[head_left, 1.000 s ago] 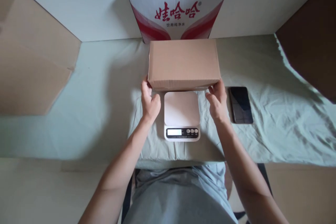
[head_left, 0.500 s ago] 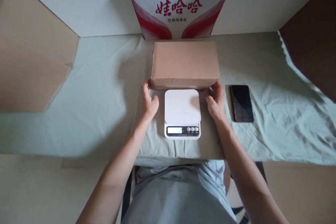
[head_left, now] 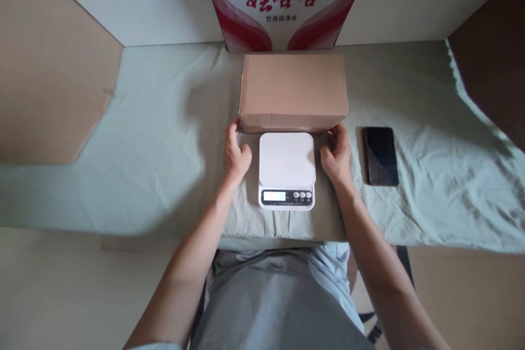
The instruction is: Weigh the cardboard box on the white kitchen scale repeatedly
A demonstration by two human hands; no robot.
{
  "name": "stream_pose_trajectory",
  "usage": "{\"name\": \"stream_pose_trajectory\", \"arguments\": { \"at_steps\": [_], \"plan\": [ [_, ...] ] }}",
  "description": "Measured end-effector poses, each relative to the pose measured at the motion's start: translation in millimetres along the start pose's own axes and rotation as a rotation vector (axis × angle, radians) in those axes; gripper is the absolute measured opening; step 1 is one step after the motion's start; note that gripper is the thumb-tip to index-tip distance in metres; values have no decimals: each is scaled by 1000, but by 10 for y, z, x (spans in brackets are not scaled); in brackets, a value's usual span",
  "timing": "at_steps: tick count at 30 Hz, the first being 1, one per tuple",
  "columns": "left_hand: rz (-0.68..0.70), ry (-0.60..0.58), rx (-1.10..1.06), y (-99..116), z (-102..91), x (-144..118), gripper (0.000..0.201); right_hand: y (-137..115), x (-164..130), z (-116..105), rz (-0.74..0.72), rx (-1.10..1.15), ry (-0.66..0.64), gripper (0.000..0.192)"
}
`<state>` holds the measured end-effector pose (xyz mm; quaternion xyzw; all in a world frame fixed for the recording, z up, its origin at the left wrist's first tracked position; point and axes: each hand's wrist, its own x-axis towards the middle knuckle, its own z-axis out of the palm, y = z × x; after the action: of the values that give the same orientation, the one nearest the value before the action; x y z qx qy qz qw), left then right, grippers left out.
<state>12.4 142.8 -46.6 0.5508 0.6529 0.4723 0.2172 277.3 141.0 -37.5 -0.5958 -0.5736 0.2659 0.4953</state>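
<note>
Brown cardboard box [head_left: 293, 85] on the cloth-covered bench [head_left: 156, 98], about midway along, long side parallel to the bench's front edge, just behind the white scale [head_left: 287, 169]. Done, judging by the lie of things: box set down squarely, top closed; scale in place nearer the bench's front edge, display [head_left: 274, 196] lit, reading too washed out to make out. Left so far: both hands not yet clear of the box, and box behind the scale rather than on it. Left hand [head_left: 238, 150] at the box's near left bottom corner, right hand [head_left: 337, 153] at its near right one, fingers loosely curved, thumbs apart and turned toward the scale. Hard to tell, with that low edge in shadow, whether gripping the card or merely resting alongside. Beyond the right hand, toward the bench's right end, a black phone [head_left: 381, 156] lying flat; at the back edge, a white-and-red carton [head_left: 283, 3].
</note>
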Motion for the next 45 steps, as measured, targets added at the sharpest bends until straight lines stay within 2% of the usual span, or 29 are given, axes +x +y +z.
{"name": "stream_pose_trajectory", "arguments": {
  "at_steps": [3,9,15,18,22,25,27,31,34,36,45],
  "plan": [
    [7,-14,4,-30,2,6,72,-35,-3,-11,-16,-19,-24,79],
    [10,-128,9,-64,-9,12,70,-95,-7,-35,-19,-51,-68,79],
    [58,-127,30,-44,17,64,72,-115,40,-28,-15,18,-78,71],
    [109,-96,-3,89,-17,130,73,-182,87,-46,-21,83,-75,69],
    [232,-16,-42,451,-214,112,77,-414,47,-133,-71,157,-54,69],
    [237,12,-42,676,-398,-108,77,-600,-148,-233,-73,166,-17,62],
    [194,29,-33,719,-477,-350,75,-655,-354,-296,-65,142,17,62],
    [74,41,5,598,-502,-854,70,-588,-796,-358,13,87,19,61],
    [-25,36,3,481,-480,-1096,70,-506,-1027,-358,76,67,-1,63],
    [-68,36,-7,436,-480,-1184,72,-469,-1113,-356,94,47,0,63],
    [-89,-24,-18,325,-554,-1366,72,-383,-1243,-399,80,-1,-14,63]
  ]
}}
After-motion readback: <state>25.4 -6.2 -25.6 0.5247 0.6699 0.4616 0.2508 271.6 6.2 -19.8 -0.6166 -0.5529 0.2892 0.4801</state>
